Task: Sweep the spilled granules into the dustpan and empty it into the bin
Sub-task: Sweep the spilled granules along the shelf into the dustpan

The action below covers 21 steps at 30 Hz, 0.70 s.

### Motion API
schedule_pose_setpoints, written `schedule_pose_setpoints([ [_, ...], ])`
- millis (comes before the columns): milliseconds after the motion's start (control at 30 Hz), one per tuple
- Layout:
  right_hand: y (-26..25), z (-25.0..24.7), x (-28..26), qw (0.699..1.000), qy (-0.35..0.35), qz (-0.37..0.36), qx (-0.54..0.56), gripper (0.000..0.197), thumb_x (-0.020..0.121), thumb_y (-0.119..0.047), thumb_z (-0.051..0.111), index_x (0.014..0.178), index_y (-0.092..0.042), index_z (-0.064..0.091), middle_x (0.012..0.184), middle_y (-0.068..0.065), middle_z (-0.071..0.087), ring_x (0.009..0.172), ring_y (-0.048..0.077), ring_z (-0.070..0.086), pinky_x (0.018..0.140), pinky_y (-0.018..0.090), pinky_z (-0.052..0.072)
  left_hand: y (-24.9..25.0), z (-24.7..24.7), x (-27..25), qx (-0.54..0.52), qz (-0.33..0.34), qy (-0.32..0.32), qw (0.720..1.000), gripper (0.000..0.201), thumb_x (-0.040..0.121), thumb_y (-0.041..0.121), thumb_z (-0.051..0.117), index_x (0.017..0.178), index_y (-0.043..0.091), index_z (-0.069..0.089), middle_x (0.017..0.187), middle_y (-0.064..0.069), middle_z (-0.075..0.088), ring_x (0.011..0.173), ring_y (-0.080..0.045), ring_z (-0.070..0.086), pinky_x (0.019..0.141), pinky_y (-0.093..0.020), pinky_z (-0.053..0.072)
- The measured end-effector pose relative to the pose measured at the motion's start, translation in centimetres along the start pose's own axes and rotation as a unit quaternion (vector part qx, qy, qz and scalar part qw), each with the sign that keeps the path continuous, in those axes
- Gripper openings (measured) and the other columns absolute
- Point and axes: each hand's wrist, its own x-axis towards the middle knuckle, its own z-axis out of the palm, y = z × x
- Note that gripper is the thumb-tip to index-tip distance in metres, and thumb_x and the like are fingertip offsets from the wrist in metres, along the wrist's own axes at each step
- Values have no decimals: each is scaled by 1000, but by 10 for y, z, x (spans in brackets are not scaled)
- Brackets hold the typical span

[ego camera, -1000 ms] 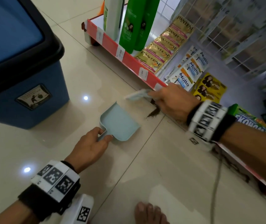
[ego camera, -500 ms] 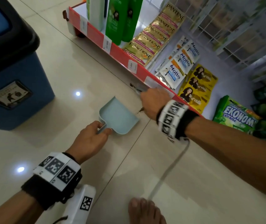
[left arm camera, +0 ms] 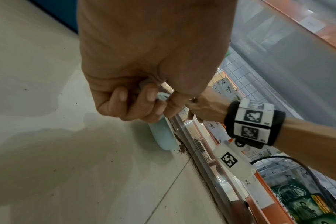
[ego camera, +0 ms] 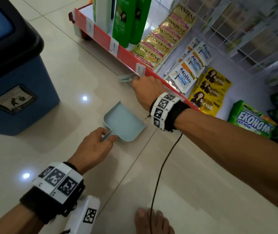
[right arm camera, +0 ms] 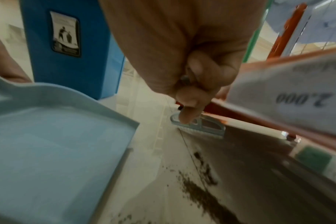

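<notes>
Two hands busy: left hand (ego camera: 92, 147) curled round smooth blue dustpan (ego camera: 124, 123) handle, flat on shiny floor (ego camera: 67, 81); right hand (ego camera: 147, 90) gripping small brush (ego camera: 125, 78). Brown grainy granules (right arm camera: 199, 191) beside dustpan's edge.

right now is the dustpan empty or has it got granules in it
Empty, as far as shown. The dustpan has a clean pale blue floor, while the granules lie on the tiles beside its lip; its near end is out of frame.

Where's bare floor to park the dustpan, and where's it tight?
Free: tile between the blue bin and the dustpan, and tile between the left hand and the cable. Crowded: the shelf edge, with right hand, brush and granules.
</notes>
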Motion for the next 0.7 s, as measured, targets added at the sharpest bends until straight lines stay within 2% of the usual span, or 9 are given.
schedule_pose_setpoints([
  [100,7,8,-8,999,-41,7,3,24,104,-14,42,105,-4,63,77,9,54,70,26,61,69,34,55,0,-3,-2,-12,-4,5,1000,27,94,44,52,99,17,57,81,-2,62,67,-17,52,64,-31,41],
  [200,23,10,-39,997,-77,16,27,22,102,-14,43,98,-5,63,78,7,54,75,24,61,67,30,49,-3,-7,-4,-18,-5,9,1000,27,95,43,52,99,17,57,81,-3,62,67,-18,52,65,-32,41],
  [267,34,7,-65,995,-91,23,35,21,101,-17,43,101,-8,63,79,4,51,75,21,56,67,29,43,-5,-9,-5,-19,-4,12,1000,27,95,43,52,98,16,57,81,-4,62,69,-19,53,66,-33,42],
  [367,46,-5,-88,995,-81,38,43,20,101,-24,47,104,-12,63,76,-1,46,67,16,47,63,29,42,-7,-10,-6,-9,-5,13,1000,27,95,44,52,97,18,56,83,-4,65,73,-19,57,68,-34,45],
  [500,35,-15,-67,996,-23,30,77,18,101,-21,49,100,-12,64,64,-5,41,53,8,40,58,28,37,-7,-5,-7,2,0,6,1000,25,95,44,51,95,20,57,82,-2,63,68,-16,54,64,-32,43],
  [600,16,-13,-34,998,23,5,66,25,103,-14,41,112,-8,64,73,6,52,60,22,50,60,31,47,-6,-3,-9,2,-3,-2,1000,25,94,45,51,96,20,57,82,-1,62,69,-16,54,63,-31,42],
  [700,15,-3,-21,998,-20,-12,55,29,106,-22,38,119,-10,61,77,6,51,66,23,54,66,30,50,-6,-3,-11,-7,-2,-8,1000,26,95,44,51,98,19,57,81,-1,61,68,-15,52,64,-31,41],
])
